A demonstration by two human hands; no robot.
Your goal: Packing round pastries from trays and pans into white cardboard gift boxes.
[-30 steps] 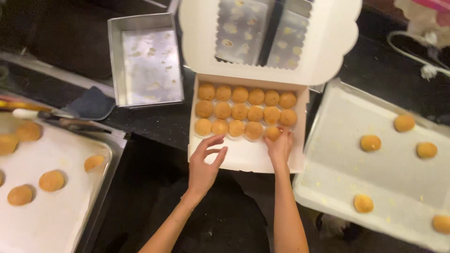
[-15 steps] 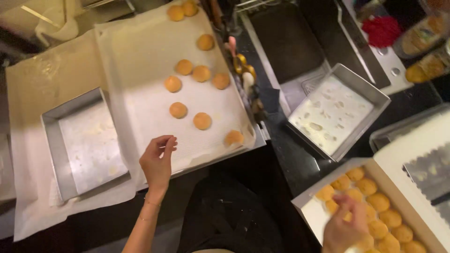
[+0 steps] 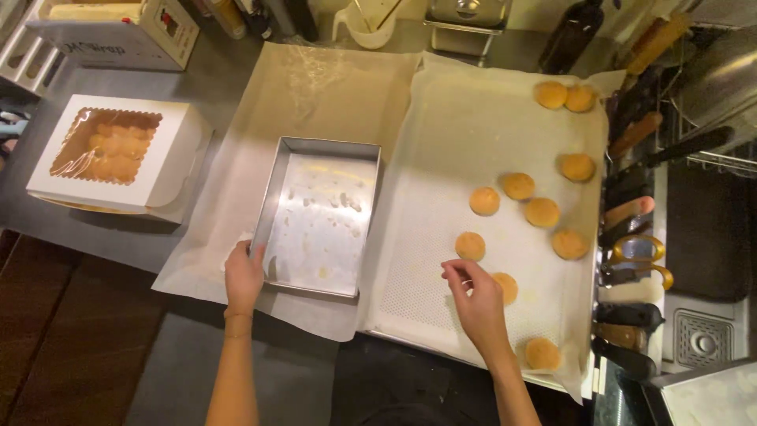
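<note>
My left hand (image 3: 245, 275) grips the near left corner of an empty square metal baking tin (image 3: 321, 214) that rests on parchment paper (image 3: 309, 87). My right hand (image 3: 476, 297) hovers over a large tray lined with white paper (image 3: 465, 118), fingers slightly curled and holding nothing, just beside two round golden cookies (image 3: 471, 245), (image 3: 506, 288). Several more golden cookies (image 3: 519, 186) lie scattered over the right half of that tray.
A closed white window box (image 3: 118, 154) with cookies inside sits at the left. Another white box (image 3: 118, 31) stands at the far left. Knives and utensils with handles (image 3: 635, 213) line the right side of the tray. Bottles and a jug (image 3: 371, 24) stand along the back.
The view swung left, away from the open cookie box. My left hand went from hovering above the tray to gripping the tin's corner. My right hand left the box and came over the tray.
</note>
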